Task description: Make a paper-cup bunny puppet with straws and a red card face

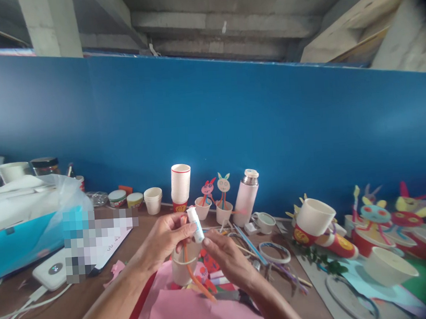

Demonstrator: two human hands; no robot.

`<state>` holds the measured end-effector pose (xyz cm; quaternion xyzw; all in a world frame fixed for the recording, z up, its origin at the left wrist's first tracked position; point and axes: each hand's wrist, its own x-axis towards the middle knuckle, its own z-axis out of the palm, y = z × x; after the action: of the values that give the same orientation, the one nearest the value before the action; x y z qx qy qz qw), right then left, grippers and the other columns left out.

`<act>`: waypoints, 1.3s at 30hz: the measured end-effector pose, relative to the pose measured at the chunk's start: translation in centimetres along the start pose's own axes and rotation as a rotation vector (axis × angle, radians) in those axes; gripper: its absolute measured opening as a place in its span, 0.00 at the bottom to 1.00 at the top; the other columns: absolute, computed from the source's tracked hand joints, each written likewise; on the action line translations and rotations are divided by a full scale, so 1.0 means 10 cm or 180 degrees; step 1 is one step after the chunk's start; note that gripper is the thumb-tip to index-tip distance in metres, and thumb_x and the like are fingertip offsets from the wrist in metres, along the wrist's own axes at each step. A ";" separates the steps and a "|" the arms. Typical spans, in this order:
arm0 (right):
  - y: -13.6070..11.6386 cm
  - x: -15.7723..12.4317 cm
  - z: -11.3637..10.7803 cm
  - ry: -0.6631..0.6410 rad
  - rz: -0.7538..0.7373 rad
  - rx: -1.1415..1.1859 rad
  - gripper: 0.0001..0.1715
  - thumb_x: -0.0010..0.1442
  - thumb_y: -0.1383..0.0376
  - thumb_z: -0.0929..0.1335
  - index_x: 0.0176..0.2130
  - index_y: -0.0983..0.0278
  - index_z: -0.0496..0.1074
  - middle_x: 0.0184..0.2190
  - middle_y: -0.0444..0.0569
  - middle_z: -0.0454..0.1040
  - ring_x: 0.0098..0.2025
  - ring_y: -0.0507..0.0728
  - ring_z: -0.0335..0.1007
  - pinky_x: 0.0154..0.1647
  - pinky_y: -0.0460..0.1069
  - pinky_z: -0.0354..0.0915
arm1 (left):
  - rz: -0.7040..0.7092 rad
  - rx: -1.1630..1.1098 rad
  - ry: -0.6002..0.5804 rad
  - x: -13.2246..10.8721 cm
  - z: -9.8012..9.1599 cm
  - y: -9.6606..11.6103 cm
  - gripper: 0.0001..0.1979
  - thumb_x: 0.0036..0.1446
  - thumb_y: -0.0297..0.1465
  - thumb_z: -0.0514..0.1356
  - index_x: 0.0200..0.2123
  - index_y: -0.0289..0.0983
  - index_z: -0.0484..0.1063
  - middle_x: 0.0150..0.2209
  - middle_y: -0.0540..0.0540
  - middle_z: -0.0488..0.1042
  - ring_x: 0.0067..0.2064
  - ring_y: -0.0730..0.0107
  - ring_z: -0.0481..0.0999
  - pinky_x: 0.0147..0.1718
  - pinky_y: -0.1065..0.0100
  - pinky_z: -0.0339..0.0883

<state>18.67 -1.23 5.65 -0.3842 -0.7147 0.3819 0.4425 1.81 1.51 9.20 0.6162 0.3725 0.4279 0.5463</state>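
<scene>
A small white glue stick (196, 226) is tilted between my two hands, above the pink paper. My left hand (165, 237) is closed, its thumb against the tube's side, with an orange pipe cleaner (193, 272) hanging from the same fingers. At the tube's lower end, the thumb and fingers of my right hand (228, 257) pinch it. Under my left hand stands a white paper cup (181, 267), its rim partly hidden by my fingers. Pink paper (197, 314) lies in front of me.
Behind my hands stand stacked cups (181, 183), two cups with paper animal figures (223, 184) and a pink thermos (246, 198). Scissors (248, 301) and pipe cleaners (252, 246) lie at right. On the left are a power bank (52, 271) and a plastic bag (67, 192).
</scene>
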 end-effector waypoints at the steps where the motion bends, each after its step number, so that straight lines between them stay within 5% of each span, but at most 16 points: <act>1: 0.02 0.00 0.00 -0.0015 0.0056 0.0063 0.22 0.59 0.52 0.59 0.31 0.66 0.70 0.25 0.44 0.65 0.30 0.52 0.59 0.32 0.46 0.57 | 0.0001 -0.0002 0.0008 0.00 0.00 0.00 0.13 0.47 0.37 0.60 0.20 0.34 0.64 0.18 0.53 0.65 0.19 0.79 0.61 0.17 0.76 0.52; 10: 0.18 0.03 0.07 0.0493 0.0375 0.0028 0.18 0.49 0.54 0.69 0.27 0.65 0.63 0.20 0.39 0.59 0.23 0.48 0.52 0.24 0.43 0.51 | 0.0121 0.0040 0.0030 0.00 0.02 -0.02 0.13 0.49 0.35 0.59 0.20 0.34 0.64 0.18 0.53 0.65 0.18 0.80 0.59 0.17 0.76 0.52; 15: 0.03 0.01 0.05 0.0118 0.0074 0.0424 0.20 0.56 0.52 0.63 0.39 0.65 0.68 0.30 0.45 0.67 0.33 0.52 0.62 0.35 0.46 0.58 | 0.0139 -0.0047 -0.0014 -0.01 0.02 0.01 0.11 0.50 0.35 0.59 0.21 0.34 0.66 0.17 0.54 0.64 0.19 0.79 0.59 0.17 0.76 0.52; 20: 0.07 0.01 0.03 0.0067 0.0096 0.0211 0.21 0.58 0.52 0.61 0.31 0.66 0.70 0.25 0.44 0.64 0.30 0.52 0.59 0.32 0.46 0.57 | 0.0113 -0.0083 0.0003 -0.01 0.02 0.01 0.12 0.49 0.34 0.59 0.20 0.34 0.63 0.18 0.53 0.65 0.20 0.80 0.60 0.18 0.76 0.54; 27: 0.12 0.02 0.07 0.0714 0.0393 -0.0316 0.15 0.49 0.56 0.69 0.26 0.65 0.63 0.20 0.39 0.57 0.23 0.49 0.52 0.24 0.44 0.51 | 0.0198 -0.0130 0.0073 -0.01 0.04 -0.03 0.15 0.50 0.33 0.59 0.17 0.35 0.58 0.18 0.53 0.65 0.19 0.80 0.60 0.18 0.76 0.54; 33: -0.01 -0.01 0.02 0.0145 0.0125 0.0069 0.19 0.58 0.52 0.60 0.34 0.65 0.67 0.29 0.45 0.65 0.33 0.53 0.60 0.34 0.46 0.56 | 0.0198 -0.0089 0.0058 -0.01 0.03 0.00 0.14 0.50 0.34 0.59 0.18 0.35 0.62 0.18 0.53 0.65 0.20 0.79 0.62 0.19 0.75 0.54; 39: 0.07 0.02 0.00 0.0169 0.0080 -0.0157 0.19 0.58 0.53 0.60 0.29 0.66 0.67 0.26 0.43 0.62 0.29 0.50 0.57 0.31 0.45 0.54 | 0.0228 -0.0114 0.0048 -0.01 0.02 0.00 0.13 0.50 0.34 0.59 0.19 0.35 0.62 0.18 0.53 0.66 0.20 0.78 0.62 0.19 0.75 0.56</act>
<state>18.72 -0.83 5.10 -0.4140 -0.7070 0.3594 0.4469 1.95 1.31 9.19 0.6161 0.3466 0.4584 0.5387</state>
